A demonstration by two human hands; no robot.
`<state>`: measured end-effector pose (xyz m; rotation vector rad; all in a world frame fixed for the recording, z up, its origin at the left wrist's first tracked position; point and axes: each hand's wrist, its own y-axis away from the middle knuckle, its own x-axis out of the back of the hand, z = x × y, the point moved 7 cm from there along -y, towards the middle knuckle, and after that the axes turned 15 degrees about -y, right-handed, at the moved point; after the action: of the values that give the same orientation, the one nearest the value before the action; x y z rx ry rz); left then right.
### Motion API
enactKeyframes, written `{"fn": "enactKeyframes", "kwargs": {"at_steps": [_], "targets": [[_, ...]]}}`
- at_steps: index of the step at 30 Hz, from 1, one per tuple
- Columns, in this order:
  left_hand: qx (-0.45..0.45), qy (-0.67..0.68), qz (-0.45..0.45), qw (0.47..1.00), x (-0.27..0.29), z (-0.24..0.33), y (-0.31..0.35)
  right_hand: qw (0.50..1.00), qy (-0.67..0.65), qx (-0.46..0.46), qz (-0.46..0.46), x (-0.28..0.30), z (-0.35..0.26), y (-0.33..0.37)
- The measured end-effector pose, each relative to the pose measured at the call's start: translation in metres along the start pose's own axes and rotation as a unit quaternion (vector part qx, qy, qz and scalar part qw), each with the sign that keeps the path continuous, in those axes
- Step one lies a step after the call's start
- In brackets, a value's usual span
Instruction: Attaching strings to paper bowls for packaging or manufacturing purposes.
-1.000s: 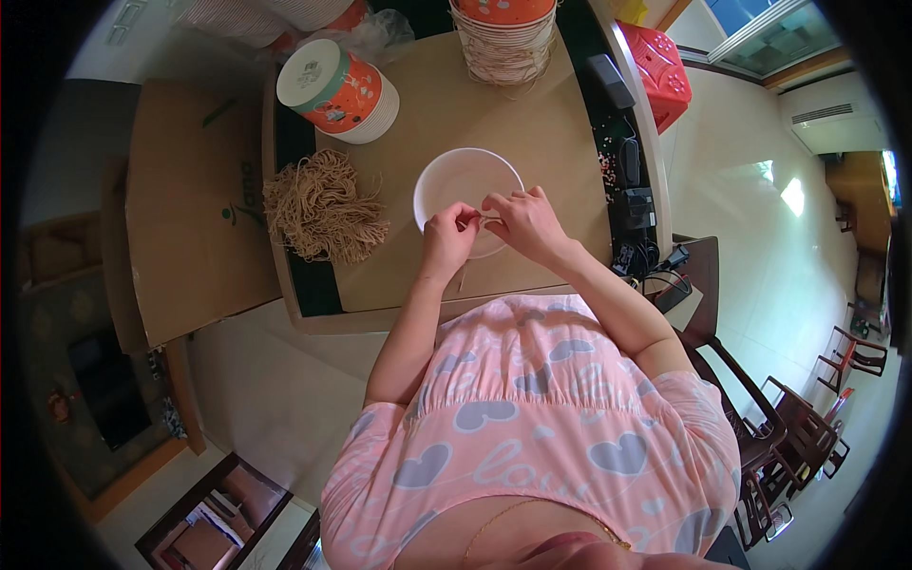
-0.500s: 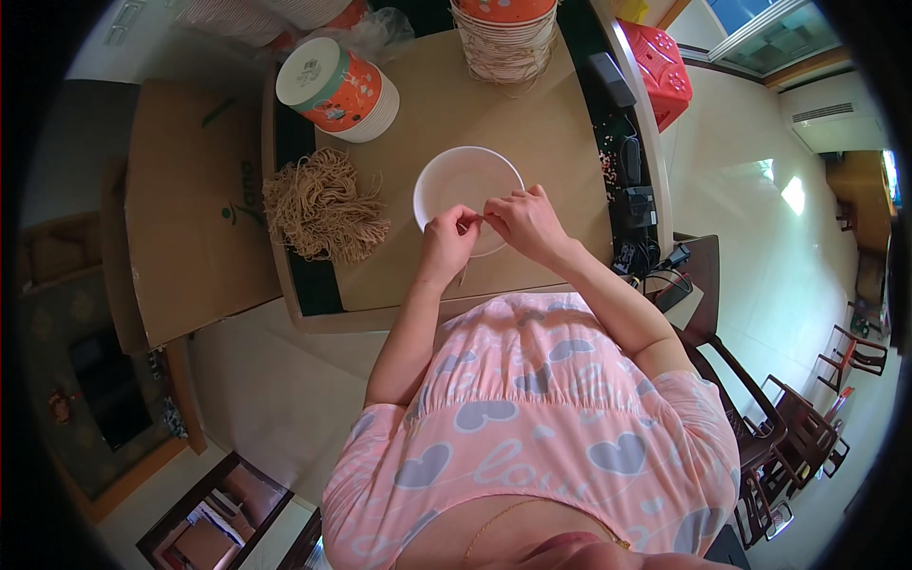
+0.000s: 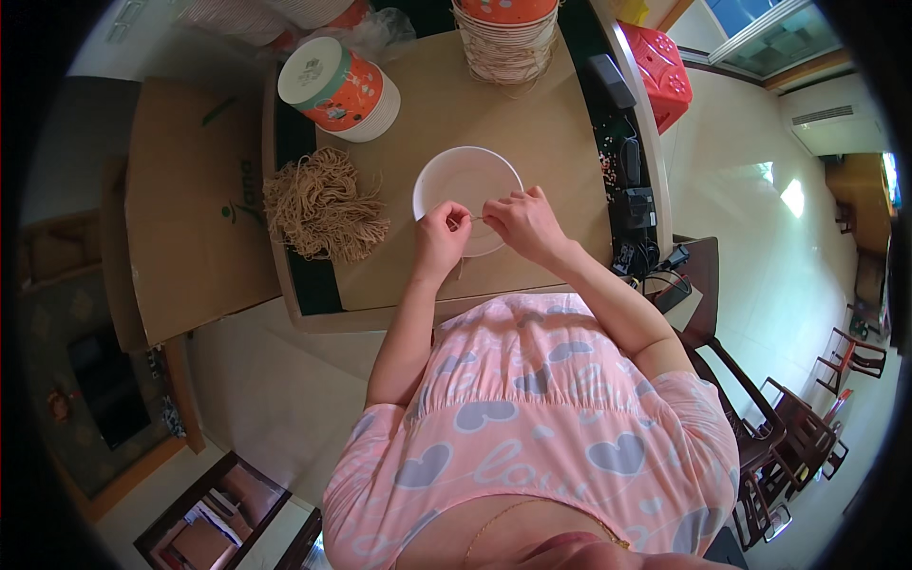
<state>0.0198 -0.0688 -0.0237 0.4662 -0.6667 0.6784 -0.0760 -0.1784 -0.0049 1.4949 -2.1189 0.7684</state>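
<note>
Over the near rim of a white paper bowl [image 3: 465,176], both my hands pinch a thin piece of twine [image 3: 477,218]. My left hand [image 3: 443,237] is closed on its left part, with the fingertips curled together. My right hand [image 3: 524,224] is closed on the other side, a small gap of twine showing between the two. A loose end hangs below the left fingers near the table's front edge. To the left lies a tangled bundle of tan twine [image 3: 326,205], touched by neither hand. What the curled fingers cover is hidden.
Stacked orange-patterned paper bowls [image 3: 353,95] lie tilted at the back left. Another bowl stack [image 3: 506,47], with twine around it, stands at the back. Black adapters [image 3: 635,207] and cables line the right edge. A cardboard box [image 3: 195,209] is left of the table; a red stool [image 3: 655,76] stands beyond.
My left hand has shifted slightly left, away from the right, so a short stretch of twine now shows between them. The right hand and the bowl have hardly moved.
</note>
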Motion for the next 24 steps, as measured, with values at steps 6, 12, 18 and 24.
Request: {"fn": "enactKeyframes", "kwargs": {"at_steps": [6, 12, 18, 24], "targets": [[-0.024, 0.039, -0.005, 0.999, -0.006, 0.006, 0.006, 1.0, 0.01, -0.008, -0.009, 0.001, 0.003, 0.001], [-0.007, 0.06, -0.005, 0.998, -0.004, -0.002, 0.003, 0.998, -0.046, 0.004, 0.034, 0.013, -0.011, 0.001], [-0.023, 0.105, -0.007, 0.994, 0.005, 0.02, 0.007, 0.989, -0.146, -0.001, 0.029, 0.021, -0.015, -0.002], [-0.033, 0.127, -0.007, 0.991, 0.016, 0.04, 0.008, 0.957, -0.285, -0.007, 0.042, 0.034, -0.014, -0.01]]}}
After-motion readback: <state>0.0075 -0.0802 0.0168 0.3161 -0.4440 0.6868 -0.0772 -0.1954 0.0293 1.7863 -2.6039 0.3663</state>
